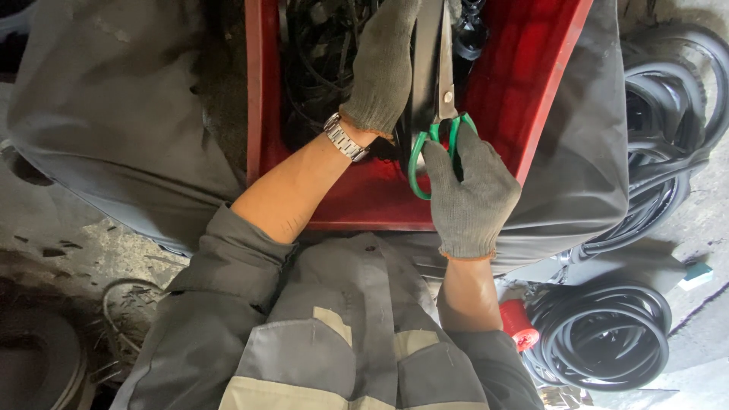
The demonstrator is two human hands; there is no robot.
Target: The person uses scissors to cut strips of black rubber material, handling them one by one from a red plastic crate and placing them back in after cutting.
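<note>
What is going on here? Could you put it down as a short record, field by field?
left hand: gloved, laid on a black strip in the crate
right hand: gloved, fingers through the handles of the green-handled scissors
scissors: blades point away from the person, along the black strip
red crate: rests on the person's lap, holds black cords
wristwatch: metal, on the left wrist
rubber coils: black, on the floor at the person's right
clothing: grey work jacket, sleeves pushed up
</note>
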